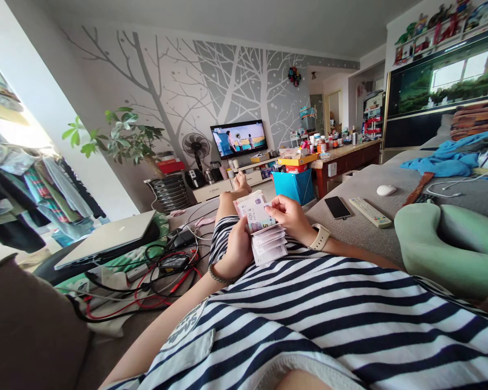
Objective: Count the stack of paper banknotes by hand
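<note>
I lie back on a grey sofa in a navy-and-white striped shirt. My left hand [236,248], with a beaded bracelet on the wrist, is closed round a fanned stack of banknotes [264,233] held over my lap. My right hand [291,215], with a pale watch on the wrist, pinches the top notes of the same stack from the right. The notes are pinkish and pale, with one showing a "5". My bare foot shows beyond the stack.
A black phone [337,207], a white remote [369,212] and a white mouse [386,190] lie on the sofa to my right, beside a green neck pillow [451,244]. A silver laptop [109,237] and tangled cables [162,276] sit at my left. A television [239,138] plays ahead.
</note>
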{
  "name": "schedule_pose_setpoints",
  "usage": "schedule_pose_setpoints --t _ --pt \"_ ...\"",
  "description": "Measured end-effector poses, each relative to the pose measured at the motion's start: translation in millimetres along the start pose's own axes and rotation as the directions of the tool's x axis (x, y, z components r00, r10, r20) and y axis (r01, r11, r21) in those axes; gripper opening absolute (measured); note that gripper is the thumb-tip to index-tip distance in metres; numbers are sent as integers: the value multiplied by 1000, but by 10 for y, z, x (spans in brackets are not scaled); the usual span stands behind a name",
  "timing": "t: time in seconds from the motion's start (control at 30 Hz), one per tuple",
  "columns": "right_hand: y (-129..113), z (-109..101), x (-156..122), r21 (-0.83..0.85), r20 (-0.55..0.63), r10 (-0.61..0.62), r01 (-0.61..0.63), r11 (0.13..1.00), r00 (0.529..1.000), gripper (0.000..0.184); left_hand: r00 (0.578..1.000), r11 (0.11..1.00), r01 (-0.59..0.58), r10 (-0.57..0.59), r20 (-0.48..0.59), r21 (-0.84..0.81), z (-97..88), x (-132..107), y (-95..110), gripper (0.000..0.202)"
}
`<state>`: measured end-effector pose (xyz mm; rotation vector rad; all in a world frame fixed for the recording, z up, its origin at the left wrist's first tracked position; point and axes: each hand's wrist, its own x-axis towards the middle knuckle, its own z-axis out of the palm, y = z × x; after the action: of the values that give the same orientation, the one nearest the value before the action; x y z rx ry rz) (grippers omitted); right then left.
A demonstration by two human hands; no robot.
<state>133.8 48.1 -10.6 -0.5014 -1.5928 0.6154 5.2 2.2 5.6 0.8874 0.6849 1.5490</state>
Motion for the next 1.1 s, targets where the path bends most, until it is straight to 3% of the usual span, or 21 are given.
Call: schedule_pose_setpoints --t 0.63,1.1 --pt "-25 -6 -7 12 20 -23 23 1000 1000 31 995 1000 -13 15 -100 18 -23 -6 -10 23" --pt "7 -3 3 -40 26 -27 28 999 999 33 1000 1000 -6 6 24 9 -123 64 -65 29"
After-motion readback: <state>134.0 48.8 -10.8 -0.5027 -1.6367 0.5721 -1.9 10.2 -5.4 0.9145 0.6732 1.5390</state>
